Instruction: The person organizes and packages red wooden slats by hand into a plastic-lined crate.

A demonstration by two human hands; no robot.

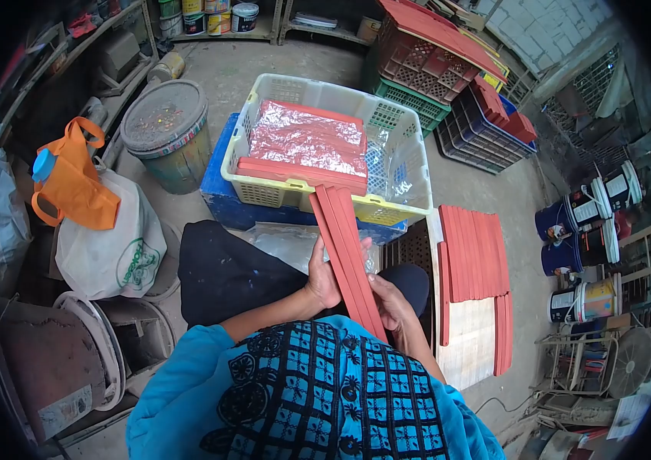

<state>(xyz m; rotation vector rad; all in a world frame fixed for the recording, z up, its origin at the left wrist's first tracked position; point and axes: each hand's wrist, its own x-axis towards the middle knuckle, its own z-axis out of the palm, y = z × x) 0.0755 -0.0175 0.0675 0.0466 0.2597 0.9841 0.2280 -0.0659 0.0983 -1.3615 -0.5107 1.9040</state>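
we see the left hand [324, 277] with fingers curled round the red strips [344, 253], gripping their left edge. the strips run up past the fingertips to the basket [279, 195]. right hand [393, 300] pinches the strips' lower right edge. right of those fingers, more strips [473, 253] lie on a board [469, 341].
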